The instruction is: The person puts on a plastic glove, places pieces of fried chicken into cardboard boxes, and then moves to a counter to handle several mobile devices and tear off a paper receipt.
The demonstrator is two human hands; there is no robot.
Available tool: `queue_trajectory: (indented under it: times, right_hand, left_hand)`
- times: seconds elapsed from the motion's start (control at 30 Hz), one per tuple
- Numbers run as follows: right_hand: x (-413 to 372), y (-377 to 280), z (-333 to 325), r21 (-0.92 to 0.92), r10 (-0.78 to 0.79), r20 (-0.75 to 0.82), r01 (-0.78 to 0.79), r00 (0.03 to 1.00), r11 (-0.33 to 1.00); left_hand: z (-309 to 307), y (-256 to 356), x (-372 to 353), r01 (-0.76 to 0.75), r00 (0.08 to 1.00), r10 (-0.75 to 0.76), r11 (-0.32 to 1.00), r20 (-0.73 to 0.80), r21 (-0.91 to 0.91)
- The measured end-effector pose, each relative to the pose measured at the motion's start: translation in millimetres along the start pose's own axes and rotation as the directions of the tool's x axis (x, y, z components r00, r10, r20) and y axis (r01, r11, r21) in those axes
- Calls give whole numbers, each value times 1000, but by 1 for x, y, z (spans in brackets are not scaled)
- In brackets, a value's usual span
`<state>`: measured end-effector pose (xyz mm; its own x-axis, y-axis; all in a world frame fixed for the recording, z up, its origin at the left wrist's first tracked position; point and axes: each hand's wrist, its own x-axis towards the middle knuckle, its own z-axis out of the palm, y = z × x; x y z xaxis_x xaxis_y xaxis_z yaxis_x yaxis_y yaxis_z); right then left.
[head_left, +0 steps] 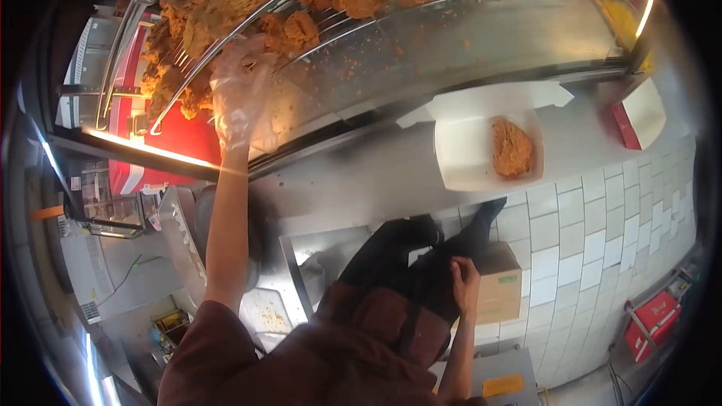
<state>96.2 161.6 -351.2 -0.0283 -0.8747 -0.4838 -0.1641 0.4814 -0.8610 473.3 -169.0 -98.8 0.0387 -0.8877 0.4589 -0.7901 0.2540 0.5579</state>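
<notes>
My left hand, in a clear plastic glove, reaches into the lit display case at the wire rack, beside pieces of fried chicken. Glare and the glove blur its fingers, so their grip cannot be made out. My right hand is bare and hangs low beside my body, fingers loosely bent and apart, holding nothing. On the metal counter stands an open white box with one piece of fried chicken inside.
A red and white carton stands at the counter's right. The case's metal frame runs below my left forearm. A cardboard box is on the tiled floor. A metal tray lies at the left.
</notes>
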Motion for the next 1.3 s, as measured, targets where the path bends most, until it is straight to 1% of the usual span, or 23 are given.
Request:
queue_trajectory:
  times: [0.03,0.07,0.1,0.13,0.2,0.23,0.27,0.3,0.4,0.57,0.63,0.77,0.83,0.97,1.03,1.3]
  right_hand:
    - [2,3,1,76,75,-68,-70,995,995]
    - [1,6,2,153,161,-124,-141,979,978]
    - [4,14,3,162,132,-164,-105,978,981]
    - [7,21,3,165,123,-162,-96,979,982]
    - [8,34,5,200,167,-202,-126,965,972]
    - [12,39,6,213,161,-204,-116,966,970]
    - [12,43,6,235,188,-206,-137,960,962]
    - [11,45,6,255,216,-201,-162,956,953]
    - [13,41,7,283,228,-187,-169,956,944]
    - [8,46,4,277,237,-210,-174,949,945]
    - [8,43,-1,306,298,-195,-231,934,924]
    - [10,54,-1,323,297,-174,-230,939,918]
    - [11,54,0,313,251,-176,-187,952,931]
    - [12,46,-2,301,256,-176,-196,951,933]
    - [14,43,-3,288,281,-151,-229,948,930]
    - [12,51,-7,263,261,-134,-220,956,940]
  left_hand:
    - [1,3,1,-122,990,130,982,-47,144]
    - [2,6,2,-224,964,255,930,-71,291]
    - [3,9,6,-123,992,129,952,-1,280]
    - [3,10,14,-127,991,135,950,-7,285]
    - [8,-3,38,-98,995,94,939,27,331]
    - [11,-11,51,-84,996,75,929,42,359]
    - [12,-19,62,-70,997,52,917,57,393]
    - [13,-27,69,-57,997,33,906,62,420]
    - [7,-42,81,-19,998,-14,880,66,475]
    - [-2,-53,80,34,996,-70,856,52,517]
    - [-3,-55,79,47,995,-84,850,46,525]
    - [-8,-59,80,75,992,-116,839,42,539]
    - [-11,-62,81,86,991,-128,833,39,546]
    - [-14,-67,84,110,985,-164,817,46,566]
    - [-13,-69,87,120,982,-180,809,49,576]
    - [-12,-77,94,158,972,-230,783,43,602]
